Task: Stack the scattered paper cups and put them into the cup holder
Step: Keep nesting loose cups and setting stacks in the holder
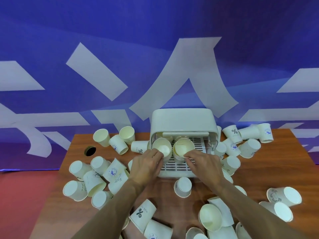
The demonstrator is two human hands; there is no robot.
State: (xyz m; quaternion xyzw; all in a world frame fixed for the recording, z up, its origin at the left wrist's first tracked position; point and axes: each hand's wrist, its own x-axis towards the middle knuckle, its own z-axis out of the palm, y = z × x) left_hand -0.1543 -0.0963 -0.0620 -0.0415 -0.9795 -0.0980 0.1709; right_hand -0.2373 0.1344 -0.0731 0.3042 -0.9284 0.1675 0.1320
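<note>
A white cup holder (183, 124) with a raised lid and a slotted tray (176, 167) stands at the table's far middle. Two stacks of white paper cups stand side by side on the tray, mouths up. My left hand (145, 165) pinches the near rim of the left stack (161, 147). My right hand (205, 163) pinches the near rim of the right stack (183, 146). Several loose paper cups lie scattered all round the holder, some upside down, some on their sides.
The wooden table (174, 200) has a round cable hole (90, 151) at its far left. A loose cup (183, 186) stands just in front of the tray between my forearms. A blue and white banner (155, 57) hangs behind the table. Red floor lies to the left.
</note>
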